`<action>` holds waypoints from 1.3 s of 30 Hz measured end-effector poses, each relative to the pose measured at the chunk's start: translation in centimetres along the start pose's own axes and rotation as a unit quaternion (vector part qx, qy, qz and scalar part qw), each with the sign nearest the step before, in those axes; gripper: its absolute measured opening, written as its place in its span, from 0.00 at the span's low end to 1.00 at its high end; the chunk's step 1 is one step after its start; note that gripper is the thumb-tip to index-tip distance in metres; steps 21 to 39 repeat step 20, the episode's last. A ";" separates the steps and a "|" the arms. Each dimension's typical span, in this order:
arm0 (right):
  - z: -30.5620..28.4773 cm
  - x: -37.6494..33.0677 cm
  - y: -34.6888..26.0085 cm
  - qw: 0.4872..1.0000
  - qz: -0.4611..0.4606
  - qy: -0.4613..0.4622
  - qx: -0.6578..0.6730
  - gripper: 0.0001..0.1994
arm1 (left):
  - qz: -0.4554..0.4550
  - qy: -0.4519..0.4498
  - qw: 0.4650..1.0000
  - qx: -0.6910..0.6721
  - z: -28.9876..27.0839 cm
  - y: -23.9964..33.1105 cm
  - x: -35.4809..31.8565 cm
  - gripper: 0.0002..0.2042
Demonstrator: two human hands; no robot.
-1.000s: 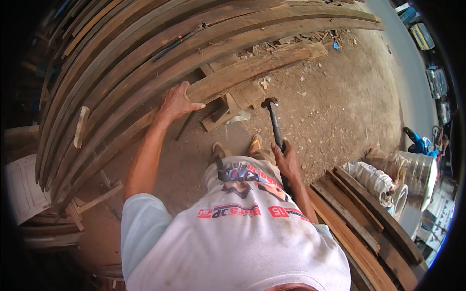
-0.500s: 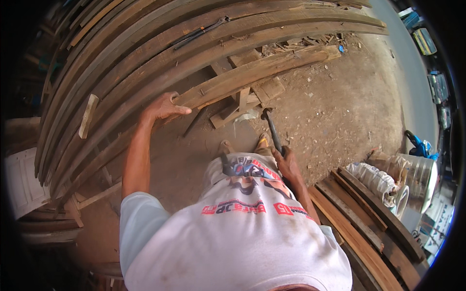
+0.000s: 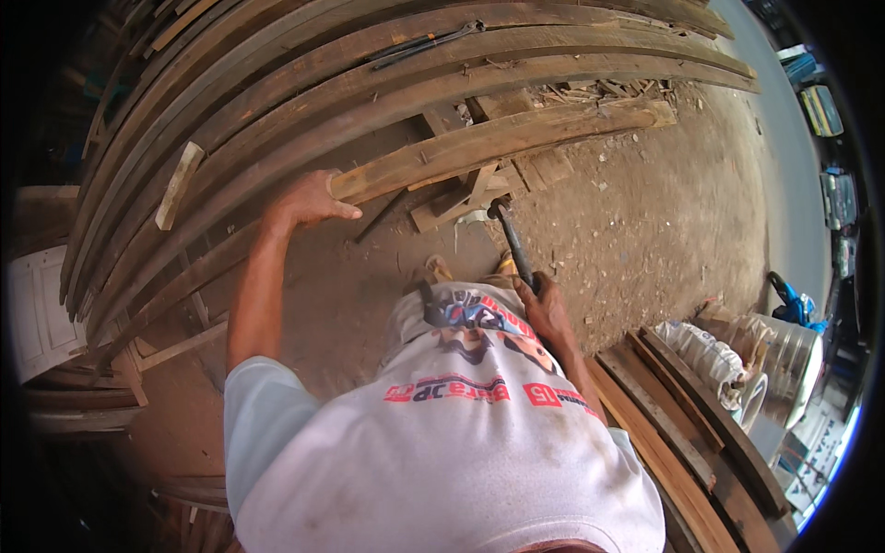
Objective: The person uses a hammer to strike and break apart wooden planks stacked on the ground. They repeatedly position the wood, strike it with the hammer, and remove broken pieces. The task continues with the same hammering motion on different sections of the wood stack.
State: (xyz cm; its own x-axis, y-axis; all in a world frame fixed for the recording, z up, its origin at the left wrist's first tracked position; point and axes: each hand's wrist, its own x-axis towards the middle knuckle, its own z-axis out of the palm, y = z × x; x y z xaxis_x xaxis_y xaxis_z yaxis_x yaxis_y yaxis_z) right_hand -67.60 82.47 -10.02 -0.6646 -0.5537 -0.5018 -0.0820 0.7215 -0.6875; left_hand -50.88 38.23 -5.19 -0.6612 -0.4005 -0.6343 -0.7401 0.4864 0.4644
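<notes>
My left hand is wrapped over the near edge of a long wooden beam, its thumb on my side and its other fingers partly hidden. In my right hand, held low in front of my shirt, is a hammer with a dark handle. The hammer's head points away from me, close to the short wood blocks under the beam, and I cannot tell whether it touches them.
Several more long beams lie side by side beyond, with a dark long-handled metal tool and a short wood offcut on top. Planks are stacked at lower right beside white sacks and a metal drum. Wood scraps litter the dirt ground.
The view has shifted slightly, so the beams sit farther right in the picture. My left hand stays at the beam, and my right hand still holds the hammer low.
</notes>
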 end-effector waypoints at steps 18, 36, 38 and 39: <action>1.9 -0.5 -0.9 0.999 0.010 -0.045 -0.024 0.32 | 0.095 0.096 0.982 0.129 2.7 1.9 -2.8 0.42; 1.9 -0.3 -1.1 0.996 0.022 -0.069 -0.046 0.32 | 0.165 0.073 0.979 0.096 3.0 0.9 -0.8 0.41; 1.9 -0.3 -1.1 0.996 0.022 -0.069 -0.046 0.32 | 0.165 0.073 0.979 0.096 3.0 0.9 -0.8 0.41; 1.9 -0.3 -1.1 0.996 0.022 -0.069 -0.046 0.32 | 0.165 0.073 0.979 0.096 3.0 0.9 -0.8 0.41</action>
